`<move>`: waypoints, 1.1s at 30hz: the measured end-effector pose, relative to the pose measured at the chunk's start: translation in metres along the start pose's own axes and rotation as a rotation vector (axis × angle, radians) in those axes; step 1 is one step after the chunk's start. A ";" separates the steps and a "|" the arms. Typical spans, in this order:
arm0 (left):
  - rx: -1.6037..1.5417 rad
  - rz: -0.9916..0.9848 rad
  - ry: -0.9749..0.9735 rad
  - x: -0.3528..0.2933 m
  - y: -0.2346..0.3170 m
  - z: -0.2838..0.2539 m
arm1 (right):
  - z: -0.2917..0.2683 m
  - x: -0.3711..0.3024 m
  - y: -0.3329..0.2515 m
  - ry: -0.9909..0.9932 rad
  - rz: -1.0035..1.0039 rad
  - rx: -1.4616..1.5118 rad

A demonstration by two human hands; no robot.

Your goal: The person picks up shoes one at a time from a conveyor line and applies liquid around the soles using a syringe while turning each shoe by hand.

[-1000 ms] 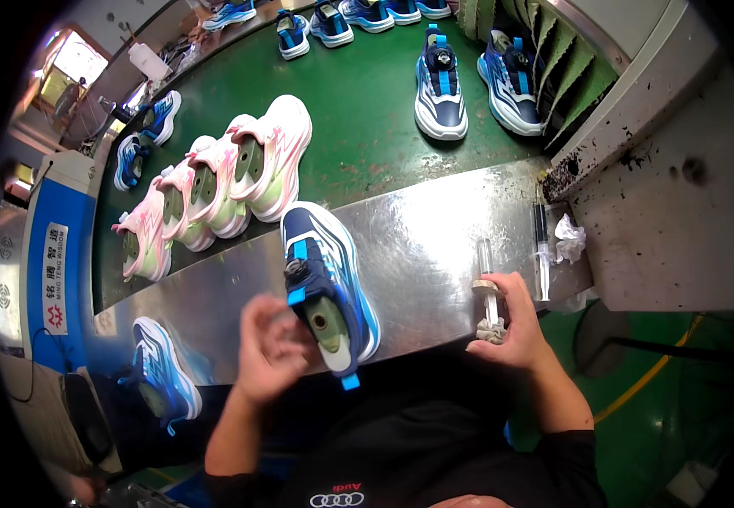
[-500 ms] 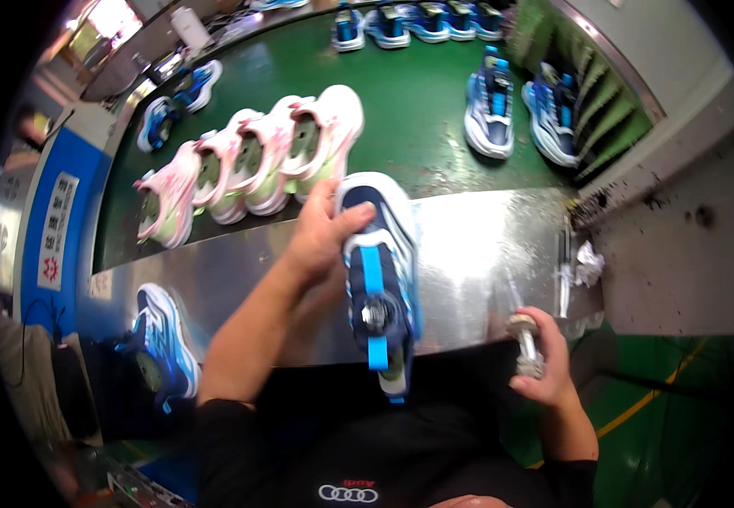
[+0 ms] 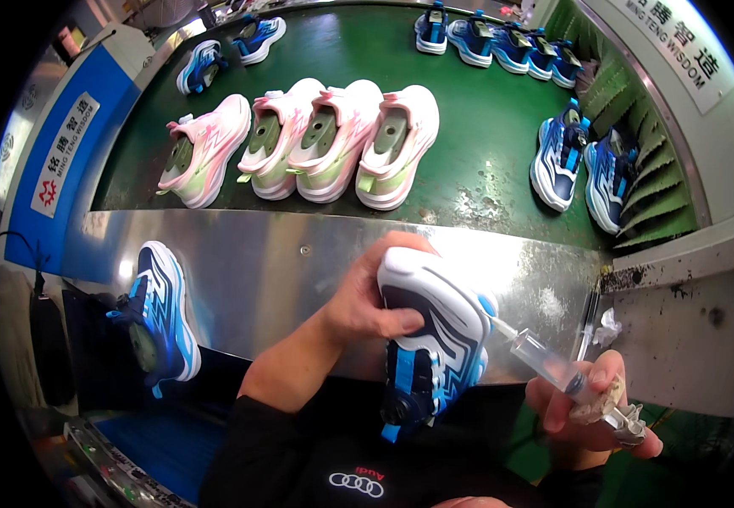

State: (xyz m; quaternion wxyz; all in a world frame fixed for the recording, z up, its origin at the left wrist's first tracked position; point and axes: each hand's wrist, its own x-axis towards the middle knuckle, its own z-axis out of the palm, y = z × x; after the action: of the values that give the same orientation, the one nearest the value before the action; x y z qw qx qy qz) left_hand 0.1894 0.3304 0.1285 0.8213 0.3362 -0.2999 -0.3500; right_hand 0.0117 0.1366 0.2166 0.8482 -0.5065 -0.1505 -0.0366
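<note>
Grasps a blue-and-white shoe by the forefoot in the left hand, over the near edge of the metal-topped table. Has most of it at four o'clock from that hand, with toe toward twelve and dial toward six. Presses the left thumb on the dark toe panel. Grips a clear syringe in the right hand, at four o'clock from the shoe; aims its nozzle toward ten, at the sole edge. Impossible to tell contact from a slight gap there. Hides most left fingers behind the toe, and the shoe's opening and heel from view. Masks part of the plunger with fingers and with lumpy wrapping, hard to make out. Shows pink shoes at eleven o'clock from the left hand, another blue shoe at nine. Leaves a second syringe dim at twelve from the right hand, beside crumpled paper.
</note>
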 end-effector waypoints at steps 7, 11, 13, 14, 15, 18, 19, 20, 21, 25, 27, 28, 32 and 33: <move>0.059 0.114 -0.094 -0.006 -0.001 0.002 | 0.007 0.018 0.012 -0.060 0.037 0.038; 0.072 0.156 -0.115 -0.002 -0.006 0.003 | 0.007 0.021 0.014 -0.044 0.048 0.017; 0.085 0.145 -0.104 -0.005 -0.005 0.004 | 0.008 0.021 0.014 -0.029 0.065 0.010; 0.082 0.145 -0.102 -0.005 -0.006 0.004 | 0.008 0.020 0.015 -0.021 0.072 0.008; 0.075 0.151 -0.095 -0.006 -0.006 0.005 | 0.009 0.020 0.016 -0.012 0.079 0.004; 0.068 0.133 -0.075 -0.007 -0.004 0.005 | 0.012 0.017 0.016 0.010 0.018 0.040; 0.070 0.111 -0.061 -0.007 -0.002 0.005 | 0.012 0.017 0.014 0.013 0.041 0.015; 0.069 0.110 -0.064 -0.008 -0.001 0.006 | 0.012 0.018 0.012 0.016 0.064 -0.011; 0.042 0.070 -0.035 -0.009 0.000 0.006 | 0.012 0.018 0.012 0.019 0.062 -0.010; 0.028 0.062 0.001 -0.007 -0.003 0.004 | 0.009 0.014 0.016 0.037 0.051 0.002; 0.033 0.087 -0.014 -0.005 -0.006 -0.001 | 0.007 0.010 0.018 0.052 0.026 -0.001; 0.038 0.116 -0.026 -0.003 -0.008 -0.004 | 0.006 0.007 0.018 0.061 0.036 0.014; 0.064 0.074 0.054 -0.003 -0.007 -0.009 | 0.003 -0.001 0.024 0.105 0.006 0.060; 0.063 0.062 0.048 -0.002 -0.008 -0.010 | 0.000 -0.003 0.026 0.117 0.001 0.062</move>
State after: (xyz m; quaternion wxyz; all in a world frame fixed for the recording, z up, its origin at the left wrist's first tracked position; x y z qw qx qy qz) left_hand 0.1926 0.3315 0.1162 0.8277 0.3607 -0.3014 -0.3065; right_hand 0.0142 0.1490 0.1934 0.8709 -0.4769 -0.1016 -0.0610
